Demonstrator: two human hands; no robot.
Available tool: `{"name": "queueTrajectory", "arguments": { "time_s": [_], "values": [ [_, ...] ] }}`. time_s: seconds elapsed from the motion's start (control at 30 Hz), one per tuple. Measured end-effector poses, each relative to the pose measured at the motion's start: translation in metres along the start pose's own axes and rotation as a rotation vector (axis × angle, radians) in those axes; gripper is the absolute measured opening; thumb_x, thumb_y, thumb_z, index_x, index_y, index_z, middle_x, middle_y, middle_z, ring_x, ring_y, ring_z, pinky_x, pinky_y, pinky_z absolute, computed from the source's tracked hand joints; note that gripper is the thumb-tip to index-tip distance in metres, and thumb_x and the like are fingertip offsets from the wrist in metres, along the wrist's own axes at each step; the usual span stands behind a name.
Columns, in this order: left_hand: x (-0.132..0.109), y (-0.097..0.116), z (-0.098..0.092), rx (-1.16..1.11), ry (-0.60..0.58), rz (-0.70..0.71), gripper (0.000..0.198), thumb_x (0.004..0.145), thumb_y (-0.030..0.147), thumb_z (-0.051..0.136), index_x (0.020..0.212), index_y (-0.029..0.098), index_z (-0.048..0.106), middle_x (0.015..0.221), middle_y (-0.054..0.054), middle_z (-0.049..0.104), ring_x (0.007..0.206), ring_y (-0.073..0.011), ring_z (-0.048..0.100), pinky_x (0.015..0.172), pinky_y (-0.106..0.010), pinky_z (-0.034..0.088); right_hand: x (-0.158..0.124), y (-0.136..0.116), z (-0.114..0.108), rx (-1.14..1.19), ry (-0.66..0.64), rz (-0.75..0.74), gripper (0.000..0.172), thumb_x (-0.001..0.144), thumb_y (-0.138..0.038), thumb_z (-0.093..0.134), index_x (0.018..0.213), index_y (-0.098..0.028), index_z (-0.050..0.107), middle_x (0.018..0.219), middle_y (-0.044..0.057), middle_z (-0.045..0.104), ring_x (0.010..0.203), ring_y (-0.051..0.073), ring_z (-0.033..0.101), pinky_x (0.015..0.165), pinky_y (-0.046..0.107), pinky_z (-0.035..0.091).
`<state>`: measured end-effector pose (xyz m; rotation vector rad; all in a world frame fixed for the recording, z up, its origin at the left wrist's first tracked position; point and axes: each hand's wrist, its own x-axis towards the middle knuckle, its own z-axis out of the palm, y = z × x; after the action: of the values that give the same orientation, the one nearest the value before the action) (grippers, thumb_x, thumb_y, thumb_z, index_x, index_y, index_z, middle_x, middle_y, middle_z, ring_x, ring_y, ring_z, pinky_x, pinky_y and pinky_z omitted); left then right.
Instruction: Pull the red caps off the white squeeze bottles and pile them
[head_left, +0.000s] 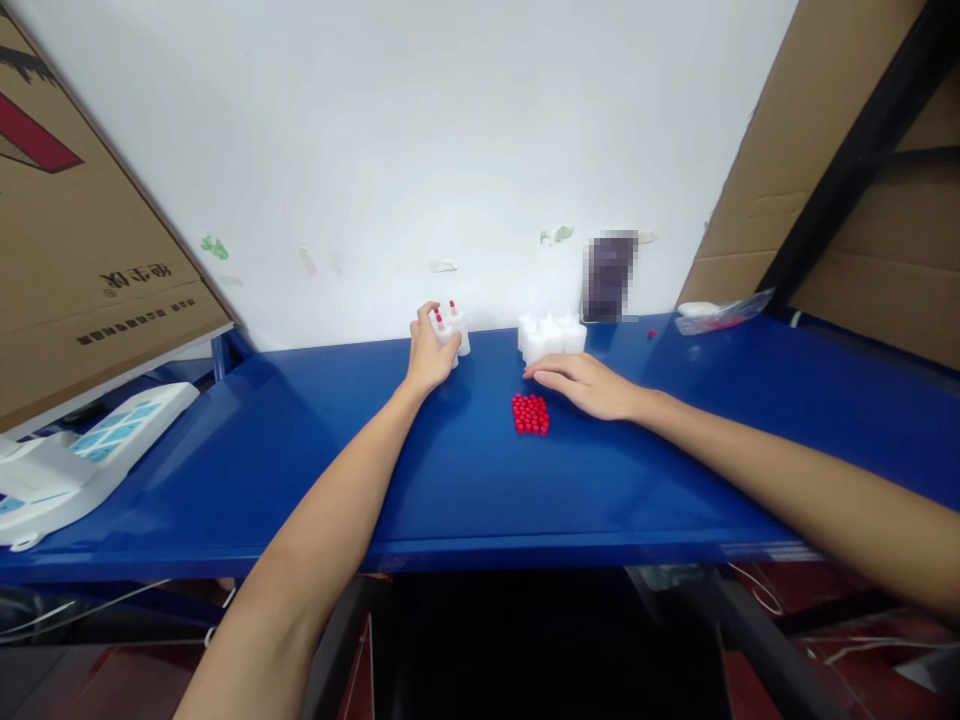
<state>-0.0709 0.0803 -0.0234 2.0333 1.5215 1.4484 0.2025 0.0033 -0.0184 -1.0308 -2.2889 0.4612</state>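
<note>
My left hand (429, 352) is wrapped round a white bottle (453, 361) with a red tip, at the back of the blue table. Against it on the right stands another white bottle (463, 335), also red-tipped. My right hand (581, 384) is held low with its fingers stretched out, palm down, in front of a cluster of white bottles (551, 338) without red tips. Nothing shows in that hand. Several small red caps (530, 414) stand in a tight block on the table, just left of and nearer than my right fingertips.
The blue table (315, 440) meets a white wall behind. A dark pixelated object (609, 276) leans there. One loose red cap (651, 334) and a clear plastic bag (724, 315) lie at the back right. A white device (97, 450) stands left, below a cardboard box (97, 240).
</note>
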Motion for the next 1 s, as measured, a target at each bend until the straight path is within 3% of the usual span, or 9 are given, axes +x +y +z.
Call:
{"name": "queueTrajectory", "arguments": {
  "time_s": [0.5,0.67,0.8,1.0],
  "values": [
    [0.003,0.0,0.0,0.011,-0.029,0.05,0.052,0.079,0.021,0.063,0.126,0.028,0.042,0.111,-0.007,0.053,0.103,-0.0241,0.055,0.098,-0.047,0.048,0.002,0.007,0.001,-0.076,0.027,-0.004,0.038,0.102,-0.042,0.046,0.11,-0.022,0.077,0.121,0.009,0.075,0.114,0.029,0.068,0.1,0.045,0.051],
    [0.003,-0.001,0.0,0.004,-0.05,0.063,0.051,0.079,0.021,0.063,0.125,0.028,0.041,0.107,-0.006,0.053,0.1,-0.0237,0.056,0.097,-0.048,0.049,0.002,0.008,0.0,-0.118,0.044,-0.005,0.038,0.102,-0.042,0.045,0.102,-0.022,0.078,0.11,0.007,0.078,0.101,0.026,0.071,0.091,0.041,0.052],
    [0.003,0.002,0.0,0.002,-0.058,0.054,0.051,0.077,0.019,0.063,0.122,0.028,0.041,0.103,-0.005,0.053,0.097,-0.0231,0.056,0.096,-0.047,0.05,0.003,0.008,-0.005,-0.189,0.108,0.068,0.038,0.1,-0.039,0.046,0.092,-0.021,0.079,0.097,0.006,0.079,0.085,0.024,0.071,0.08,0.038,0.051],
    [0.003,0.006,-0.002,0.066,-0.033,0.045,0.047,0.075,0.019,0.065,0.114,0.026,0.039,0.102,-0.004,0.049,0.095,-0.0226,0.054,0.092,-0.046,0.05,0.004,0.016,-0.009,-0.239,0.121,0.184,0.031,0.095,-0.032,0.051,0.095,-0.02,0.079,0.101,0.008,0.079,0.091,0.027,0.071,0.082,0.04,0.051]
  ]
}}
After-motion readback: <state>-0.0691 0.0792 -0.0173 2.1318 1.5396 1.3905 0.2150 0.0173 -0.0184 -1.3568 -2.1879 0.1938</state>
